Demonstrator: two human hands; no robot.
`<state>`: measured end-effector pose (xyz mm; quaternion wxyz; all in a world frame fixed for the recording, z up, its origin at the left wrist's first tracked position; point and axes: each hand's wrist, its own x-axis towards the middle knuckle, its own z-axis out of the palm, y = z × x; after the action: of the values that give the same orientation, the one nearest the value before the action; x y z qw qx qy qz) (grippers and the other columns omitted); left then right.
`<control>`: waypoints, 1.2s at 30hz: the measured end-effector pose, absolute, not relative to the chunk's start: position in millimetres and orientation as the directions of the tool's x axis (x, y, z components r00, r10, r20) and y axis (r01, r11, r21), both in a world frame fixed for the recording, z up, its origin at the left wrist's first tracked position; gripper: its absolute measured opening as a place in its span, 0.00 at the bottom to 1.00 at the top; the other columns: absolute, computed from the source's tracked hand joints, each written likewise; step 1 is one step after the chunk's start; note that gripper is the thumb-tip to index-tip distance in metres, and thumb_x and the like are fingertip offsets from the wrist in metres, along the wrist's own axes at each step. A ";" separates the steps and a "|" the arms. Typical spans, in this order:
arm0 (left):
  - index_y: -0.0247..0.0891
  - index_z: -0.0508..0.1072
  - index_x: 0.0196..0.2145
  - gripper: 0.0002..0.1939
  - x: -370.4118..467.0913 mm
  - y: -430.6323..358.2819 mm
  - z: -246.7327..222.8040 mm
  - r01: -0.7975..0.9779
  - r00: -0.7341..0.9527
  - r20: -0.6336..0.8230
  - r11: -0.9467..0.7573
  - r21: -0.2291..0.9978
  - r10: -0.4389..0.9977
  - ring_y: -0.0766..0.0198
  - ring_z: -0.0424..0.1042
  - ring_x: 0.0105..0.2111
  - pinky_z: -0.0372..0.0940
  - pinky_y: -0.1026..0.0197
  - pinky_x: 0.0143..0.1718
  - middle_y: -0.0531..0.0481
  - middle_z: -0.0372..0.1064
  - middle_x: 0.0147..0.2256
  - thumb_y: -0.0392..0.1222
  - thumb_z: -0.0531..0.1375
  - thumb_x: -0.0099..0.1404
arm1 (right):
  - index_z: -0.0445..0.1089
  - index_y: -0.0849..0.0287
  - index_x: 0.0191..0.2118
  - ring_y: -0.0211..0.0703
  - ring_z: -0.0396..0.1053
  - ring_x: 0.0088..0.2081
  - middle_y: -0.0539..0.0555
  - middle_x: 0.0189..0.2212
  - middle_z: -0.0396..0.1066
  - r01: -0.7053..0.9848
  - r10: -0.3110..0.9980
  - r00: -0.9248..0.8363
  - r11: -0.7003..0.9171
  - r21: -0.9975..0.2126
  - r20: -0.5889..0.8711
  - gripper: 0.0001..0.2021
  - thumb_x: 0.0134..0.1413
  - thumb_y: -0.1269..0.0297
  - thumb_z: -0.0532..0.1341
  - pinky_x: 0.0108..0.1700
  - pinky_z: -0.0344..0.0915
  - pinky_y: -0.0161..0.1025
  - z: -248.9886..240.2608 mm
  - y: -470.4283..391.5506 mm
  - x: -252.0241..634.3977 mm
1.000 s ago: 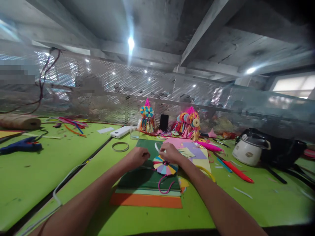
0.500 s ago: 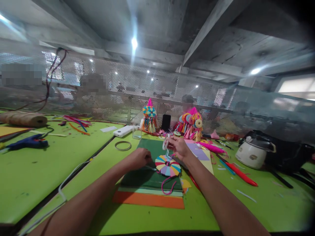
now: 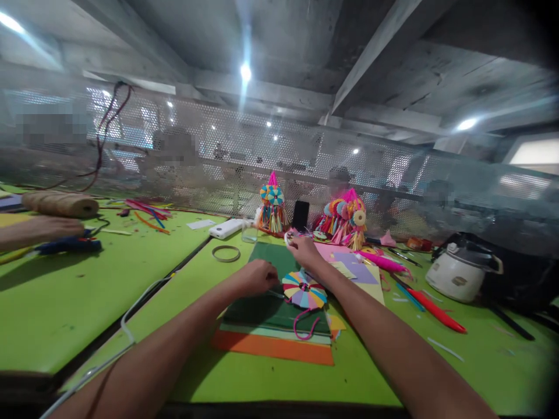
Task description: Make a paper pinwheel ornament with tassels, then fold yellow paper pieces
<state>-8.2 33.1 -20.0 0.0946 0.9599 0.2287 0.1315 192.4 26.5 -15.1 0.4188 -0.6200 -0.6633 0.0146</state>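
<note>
Multicoloured paper rosette [image 3: 304, 289] lies flat on the dark green sheet [image 3: 266, 308], a pink cord loop [image 3: 303, 326] trailing from its near edge. Left hand [image 3: 257, 277] rests just left of the rosette, fingers curled narrow; whether they pinch anything cannot be told. Right hand [image 3: 303, 250] sits beyond the rosette, fingers closed on a small pale piece [image 3: 289, 237]. Metal ring [image 3: 226, 253] lies farther left of the rosette; white cooker [image 3: 458, 270] stands well right.
</note>
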 end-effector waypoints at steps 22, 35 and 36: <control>0.41 0.75 0.33 0.12 -4.0 -1.3 -5.4 0.406 0.889 0.145 -0.894 0.188 0.434 0.60 0.66 0.34 0.58 0.62 0.34 0.47 0.67 0.33 0.49 0.59 0.56 | 0.71 0.60 0.29 0.43 0.64 0.33 0.56 0.30 0.71 0.983 0.972 0.002 0.042 -0.179 0.236 0.10 0.54 0.61 0.57 0.32 0.52 0.35 -29.4 -98.3 247.9; 0.39 0.73 0.31 0.08 -12.9 5.5 3.8 0.437 0.894 0.075 -0.897 0.071 0.441 0.61 0.66 0.34 0.59 0.62 0.34 0.46 0.66 0.32 0.35 0.54 0.58 | 0.71 0.60 0.29 0.39 0.63 0.28 0.54 0.27 0.70 0.990 0.999 0.026 -0.023 -0.141 0.019 0.07 0.44 0.70 0.57 0.27 0.47 0.33 -15.8 -113.7 261.0; 0.40 0.73 0.31 0.09 -13.6 6.6 3.0 0.433 0.896 0.073 -0.899 0.063 0.437 0.62 0.66 0.33 0.59 0.62 0.34 0.46 0.67 0.32 0.34 0.54 0.57 | 0.72 0.60 0.30 0.39 0.63 0.28 0.54 0.27 0.71 0.990 1.000 0.023 -0.022 -0.141 0.006 0.08 0.43 0.70 0.57 0.27 0.48 0.33 -14.5 -116.5 263.0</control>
<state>-13.6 6.6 3.0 0.0227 0.9735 0.2235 0.0426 263.0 -116.5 -14.5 0.0524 -0.7133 -0.6973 0.0473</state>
